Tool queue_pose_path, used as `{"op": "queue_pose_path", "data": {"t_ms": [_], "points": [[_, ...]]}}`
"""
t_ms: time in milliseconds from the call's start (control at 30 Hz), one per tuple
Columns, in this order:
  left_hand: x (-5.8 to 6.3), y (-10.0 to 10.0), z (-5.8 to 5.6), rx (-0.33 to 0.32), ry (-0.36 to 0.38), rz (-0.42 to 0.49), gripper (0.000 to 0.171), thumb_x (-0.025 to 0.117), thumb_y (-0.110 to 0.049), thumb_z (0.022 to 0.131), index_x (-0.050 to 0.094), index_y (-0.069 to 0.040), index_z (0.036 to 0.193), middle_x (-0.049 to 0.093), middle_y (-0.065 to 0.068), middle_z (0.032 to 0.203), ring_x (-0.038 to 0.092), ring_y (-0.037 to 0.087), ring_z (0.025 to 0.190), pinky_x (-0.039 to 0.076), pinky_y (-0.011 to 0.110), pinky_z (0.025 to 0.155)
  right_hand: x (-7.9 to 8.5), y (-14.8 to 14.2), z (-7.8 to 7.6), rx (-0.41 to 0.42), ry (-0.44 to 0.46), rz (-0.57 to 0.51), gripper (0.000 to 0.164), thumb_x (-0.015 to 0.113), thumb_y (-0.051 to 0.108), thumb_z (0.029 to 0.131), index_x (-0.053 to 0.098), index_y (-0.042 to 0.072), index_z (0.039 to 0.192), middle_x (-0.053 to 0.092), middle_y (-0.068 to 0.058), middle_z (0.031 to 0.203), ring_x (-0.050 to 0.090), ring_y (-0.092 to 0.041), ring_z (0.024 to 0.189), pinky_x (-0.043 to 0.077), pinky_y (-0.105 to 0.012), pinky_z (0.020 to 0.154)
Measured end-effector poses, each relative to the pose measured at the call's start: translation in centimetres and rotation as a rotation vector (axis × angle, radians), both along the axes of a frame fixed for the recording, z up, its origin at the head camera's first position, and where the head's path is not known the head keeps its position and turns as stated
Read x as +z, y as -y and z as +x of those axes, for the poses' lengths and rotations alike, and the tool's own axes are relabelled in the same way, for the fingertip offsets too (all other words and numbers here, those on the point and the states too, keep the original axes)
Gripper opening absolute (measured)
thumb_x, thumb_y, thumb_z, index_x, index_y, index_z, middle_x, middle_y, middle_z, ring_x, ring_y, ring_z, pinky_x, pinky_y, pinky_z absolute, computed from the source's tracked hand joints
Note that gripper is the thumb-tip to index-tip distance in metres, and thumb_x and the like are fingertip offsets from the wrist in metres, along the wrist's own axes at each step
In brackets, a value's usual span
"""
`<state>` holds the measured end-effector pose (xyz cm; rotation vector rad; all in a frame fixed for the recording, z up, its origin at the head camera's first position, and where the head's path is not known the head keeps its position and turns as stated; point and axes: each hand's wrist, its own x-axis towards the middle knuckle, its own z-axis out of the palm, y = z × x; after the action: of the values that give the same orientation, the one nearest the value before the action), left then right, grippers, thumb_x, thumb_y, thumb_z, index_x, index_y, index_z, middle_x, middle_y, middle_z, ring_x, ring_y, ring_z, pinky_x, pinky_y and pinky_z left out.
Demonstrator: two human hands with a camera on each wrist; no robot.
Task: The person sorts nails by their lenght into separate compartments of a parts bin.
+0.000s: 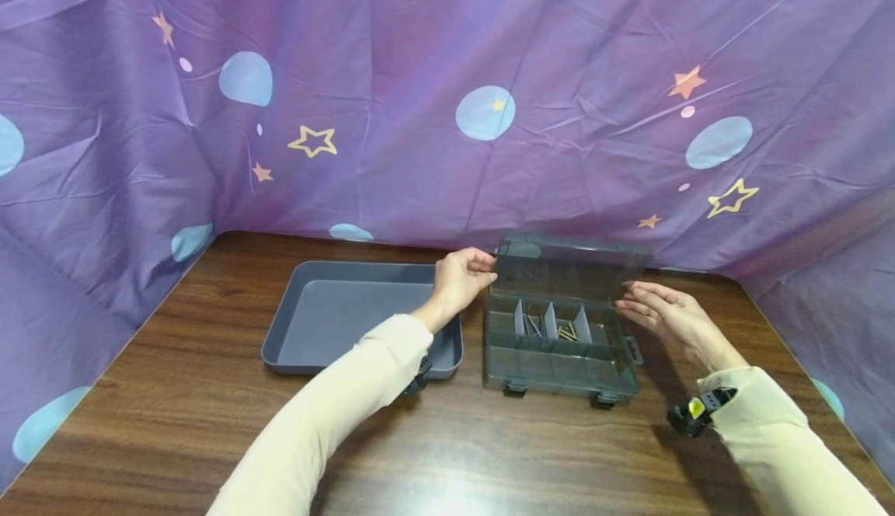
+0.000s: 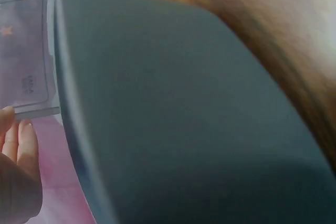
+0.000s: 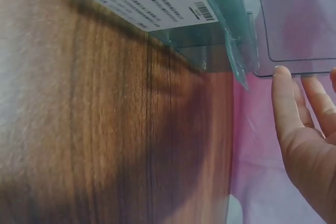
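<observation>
A dark see-through compartment box (image 1: 564, 370) stands on the table with its lid (image 1: 559, 271) raised at the back. Small silver nails (image 1: 533, 325) lie in one compartment, and brass-coloured ones (image 1: 567, 332) in the compartment to its right. My left hand (image 1: 461, 281) is at the lid's left edge, thumb and fingertips close to the rim. On the opposite side, the fingertips of my right hand (image 1: 674, 322) meet the lid's right edge. The right wrist view shows those fingers fairly straight, one tip (image 3: 282, 71) overlapping the rim.
To the left lies a shallow grey tray (image 1: 363, 314), partly behind my left forearm; its wall (image 2: 173, 103) fills much of the left wrist view. A purple patterned cloth (image 1: 391, 96) hangs behind the wooden table (image 1: 210, 368). The box's side carries a white label (image 3: 152, 1).
</observation>
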<state>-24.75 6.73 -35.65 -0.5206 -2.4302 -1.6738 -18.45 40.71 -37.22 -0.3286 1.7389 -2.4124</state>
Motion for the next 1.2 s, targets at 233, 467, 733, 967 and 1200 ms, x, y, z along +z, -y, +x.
{"op": "queue_pose_path", "data": {"t_ms": [233, 467, 733, 967, 1200], "points": [[0.0, 0.4, 0.6, -0.024, -0.065, -0.051, 0.021, 0.073, -0.003, 0.079, 0.07, -0.003, 0.1, 0.073, 0.01, 0.093, 0.071, 0.021, 0.081, 0.055, 0.022, 0.069, -4.4, -4.1, -2.3, -0.098, 0.01, 0.094, 0.02, 0.049, 0.007, 0.097, 0.06, 0.007, 0.113, 0.07, -0.01, 0.103, 0.068, -0.021, 0.097, 0.051, -0.03, 0.086], [0.4, 0.8, 1.0, 0.007, -0.151, -0.114, 0.019, 0.074, -0.006, 0.079, 0.071, -0.006, 0.098, 0.074, 0.006, 0.091, 0.071, 0.019, 0.078, 0.054, 0.024, 0.07, -4.8, -5.3, -2.7, -0.068, 0.005, 0.122, 0.027, 0.045, 0.01, 0.099, 0.057, 0.006, 0.123, 0.069, -0.013, 0.109, 0.065, -0.023, 0.103, 0.05, -0.032, 0.088], [0.2, 1.1, 2.2, -0.024, -0.148, -0.158, 0.017, 0.074, -0.007, 0.079, 0.073, -0.009, 0.096, 0.073, 0.002, 0.094, 0.071, 0.016, 0.081, 0.054, 0.021, 0.073, 0.6, -0.6, 2.2, 0.006, -0.055, 0.076, 0.024, 0.047, 0.015, 0.099, 0.064, 0.008, 0.113, 0.069, -0.006, 0.11, 0.065, -0.015, 0.102, 0.05, -0.024, 0.089], [-0.2, 1.6, 3.8, -0.073, -0.147, -0.219, 0.02, 0.072, -0.014, 0.082, 0.073, -0.01, 0.101, 0.072, 0.002, 0.099, 0.07, 0.015, 0.085, 0.054, 0.024, 0.078, -1.7, -2.4, 3.5, 0.082, -0.077, 0.134, 0.036, 0.032, 0.009, 0.103, 0.052, 0.007, 0.132, 0.063, -0.004, 0.124, 0.059, -0.014, 0.115, 0.047, -0.026, 0.094], [0.0, 2.7, 5.4, -0.134, -0.109, -0.302, 0.027, 0.071, -0.019, 0.083, 0.071, -0.01, 0.109, 0.069, 0.004, 0.108, 0.067, 0.012, 0.072, 0.052, 0.019, 0.064, -1.0, -2.1, 5.0, 0.046, -0.115, 0.452, 0.041, 0.035, 0.016, 0.103, 0.038, 0.002, 0.142, 0.058, 0.009, 0.129, 0.055, -0.005, 0.116, 0.043, -0.019, 0.095]]}}
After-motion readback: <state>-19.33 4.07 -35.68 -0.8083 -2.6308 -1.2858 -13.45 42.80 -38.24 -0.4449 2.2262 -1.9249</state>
